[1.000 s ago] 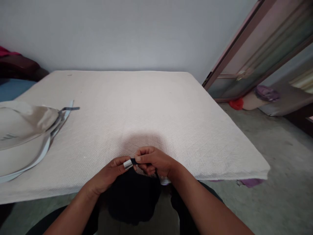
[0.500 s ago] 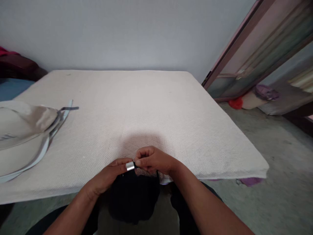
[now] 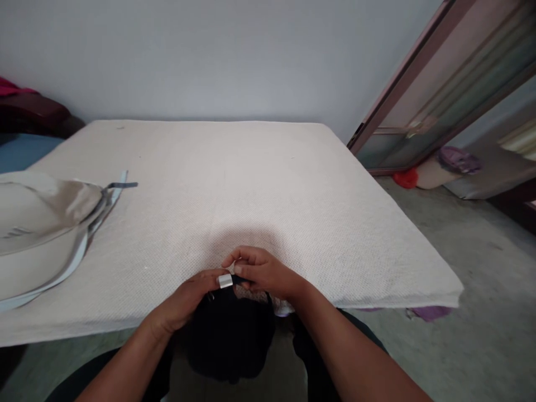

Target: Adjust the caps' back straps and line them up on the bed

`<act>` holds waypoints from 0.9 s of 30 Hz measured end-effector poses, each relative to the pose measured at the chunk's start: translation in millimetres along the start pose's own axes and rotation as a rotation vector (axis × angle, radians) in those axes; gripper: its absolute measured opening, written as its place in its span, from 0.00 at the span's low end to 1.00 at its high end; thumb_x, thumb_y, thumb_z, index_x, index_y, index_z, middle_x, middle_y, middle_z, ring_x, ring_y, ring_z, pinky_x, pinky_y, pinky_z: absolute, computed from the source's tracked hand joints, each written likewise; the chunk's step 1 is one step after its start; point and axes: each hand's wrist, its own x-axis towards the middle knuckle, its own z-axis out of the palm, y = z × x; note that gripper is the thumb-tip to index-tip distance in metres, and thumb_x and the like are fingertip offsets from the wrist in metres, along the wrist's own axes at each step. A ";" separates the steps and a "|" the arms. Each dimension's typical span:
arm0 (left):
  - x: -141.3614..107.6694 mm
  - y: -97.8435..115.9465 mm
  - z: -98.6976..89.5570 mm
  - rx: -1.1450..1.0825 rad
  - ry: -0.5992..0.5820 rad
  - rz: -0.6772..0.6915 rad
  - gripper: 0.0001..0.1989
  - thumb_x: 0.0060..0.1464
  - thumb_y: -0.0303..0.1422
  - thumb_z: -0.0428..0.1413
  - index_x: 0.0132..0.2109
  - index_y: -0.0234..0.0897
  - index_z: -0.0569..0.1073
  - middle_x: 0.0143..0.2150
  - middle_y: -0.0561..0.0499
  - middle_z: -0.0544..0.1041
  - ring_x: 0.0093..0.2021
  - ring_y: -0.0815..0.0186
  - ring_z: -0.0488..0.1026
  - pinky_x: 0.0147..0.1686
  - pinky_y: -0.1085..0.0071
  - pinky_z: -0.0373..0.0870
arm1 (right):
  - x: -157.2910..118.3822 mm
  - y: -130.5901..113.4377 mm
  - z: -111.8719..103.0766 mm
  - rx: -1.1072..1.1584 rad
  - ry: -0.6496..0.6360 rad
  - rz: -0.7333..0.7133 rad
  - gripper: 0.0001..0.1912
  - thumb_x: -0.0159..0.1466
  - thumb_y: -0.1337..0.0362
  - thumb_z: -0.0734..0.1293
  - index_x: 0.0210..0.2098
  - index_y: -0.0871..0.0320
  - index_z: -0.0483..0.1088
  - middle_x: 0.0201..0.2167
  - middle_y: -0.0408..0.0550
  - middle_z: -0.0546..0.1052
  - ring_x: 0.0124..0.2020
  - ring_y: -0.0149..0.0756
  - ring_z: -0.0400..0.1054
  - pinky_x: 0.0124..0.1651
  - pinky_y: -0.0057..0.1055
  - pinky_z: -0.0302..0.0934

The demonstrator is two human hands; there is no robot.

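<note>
A black cap hangs just off the table's near edge, its strap side up between my hands. A shiny metal buckle sits on its black strap. My left hand is closed on the strap at the buckle, thumb beside the metal and fingers behind. My right hand pinches the strap just right of the buckle, between thumb and bent fingers. Its fingertips behind the strap are partly hidden.
Beige and pale caps lie stacked at the left, one strap sticking out. A white textured cover drapes the table, which meets a pale wall. At the right stand a door frame and a bin with a purple liner.
The buckle has shifted slightly right and up, and more black strap shows to its right. My right index finger now reaches farther left. The view has moved slightly.
</note>
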 end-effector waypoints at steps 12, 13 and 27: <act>0.5 -10.9 -6.3 -0.024 0.057 -0.055 0.12 0.52 0.35 0.53 0.38 0.36 0.79 0.33 0.49 0.79 0.35 0.61 0.71 0.36 0.69 0.64 | 1.6 1.3 5.7 -0.103 0.080 -0.007 0.06 0.62 0.68 0.61 0.38 0.59 0.68 0.27 0.41 0.67 0.22 0.21 0.59 0.24 0.18 0.54; -0.4 -11.2 -7.1 -0.008 0.080 -0.053 0.12 0.51 0.36 0.53 0.38 0.36 0.79 0.33 0.49 0.79 0.37 0.59 0.71 0.37 0.68 0.64 | 1.2 1.1 5.2 -0.116 0.084 -0.003 0.06 0.62 0.68 0.61 0.38 0.59 0.68 0.27 0.41 0.66 0.23 0.21 0.59 0.24 0.19 0.54; 0.7 -15.0 -7.2 -0.136 -0.033 -0.040 0.14 0.54 0.37 0.55 0.44 0.36 0.77 0.35 0.49 0.78 0.35 0.64 0.71 0.38 0.70 0.64 | 2.4 6.4 3.6 -0.173 0.114 -0.080 0.06 0.61 0.68 0.62 0.37 0.59 0.68 0.23 0.40 0.67 0.22 0.23 0.61 0.24 0.20 0.55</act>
